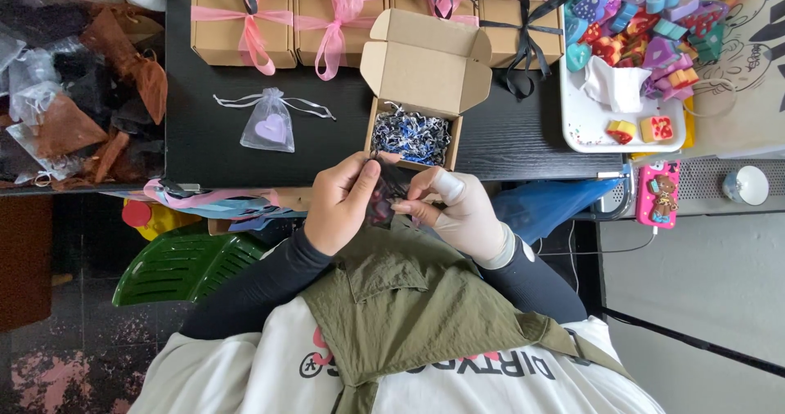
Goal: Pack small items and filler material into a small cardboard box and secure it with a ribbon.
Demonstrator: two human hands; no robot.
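Note:
My left hand [339,205] and my right hand [458,210], the right in a thin pale glove, meet at the near edge of the black table [196,136]. Together they pinch a small dark sheer pouch [383,197] with something reddish inside. Just beyond them stands an open brown cardboard box [425,67] with its lid up, filled with blue, black and white shredded paper [411,134]. A white sheer pouch [268,124] holding a lilac heart lies left of the box.
Closed brown boxes tied with pink and black ribbons [245,22] line the table's far edge. A white tray [585,128] of colourful heart-shaped pieces sits at right. Brown and black pouches [74,95] pile at left. A pink phone [658,193] and a green chair [180,263] are nearby.

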